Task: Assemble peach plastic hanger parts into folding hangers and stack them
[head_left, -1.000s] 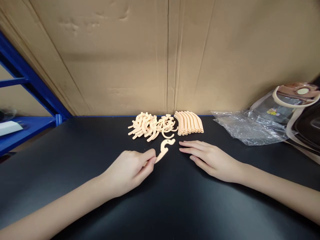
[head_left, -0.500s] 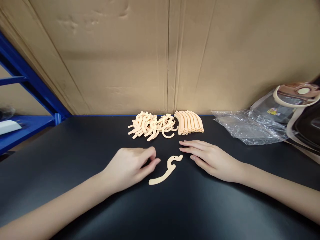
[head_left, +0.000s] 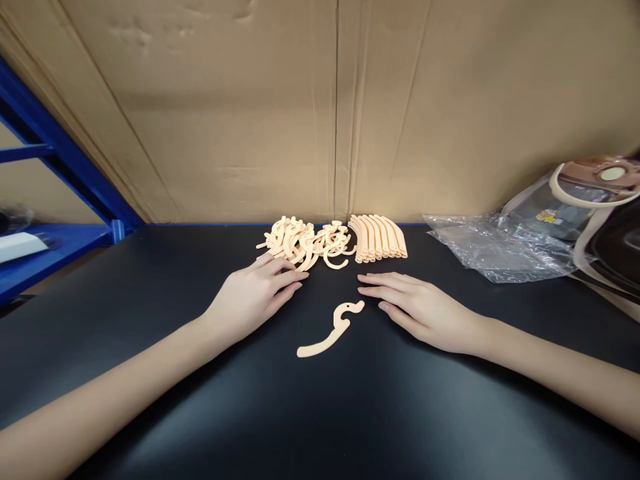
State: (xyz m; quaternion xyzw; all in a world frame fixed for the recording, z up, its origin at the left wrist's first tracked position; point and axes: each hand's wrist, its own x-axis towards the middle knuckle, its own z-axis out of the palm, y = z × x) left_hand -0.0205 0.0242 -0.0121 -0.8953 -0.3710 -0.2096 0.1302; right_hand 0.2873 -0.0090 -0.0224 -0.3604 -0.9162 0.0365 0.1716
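Hands are bare, palms facing downward: the left hand (head_left: pixel 260 287) has loosely bent fingers, thumb parted, with no held part visible; the right hand (head_left: pixel 423 310) has extended, slightly spread fingers and holds nothing. Between them, a flat, cream, S-curved piece with a hooked, pierced end (head_left: pixel 333 337) lies on the smooth black desk (head_left: pixel 360 420). The left fingers cover the near edge of a loose heap of cream curved pieces (head_left: pixel 290 237); contact cannot be determined. Right of the heap: an aligned row of cream curved bars (head_left: pixel 379 239). Far right: a crumpled clear plastic bag (head_left: pixel 493 250) beside a translucent container with a brown lid (head_left: pixel 583 183). Rear boundary: creased brown cardboard (head_left: pixel 225 120). Left boundary: a blue metal frame (head_left: pixel 85 173).
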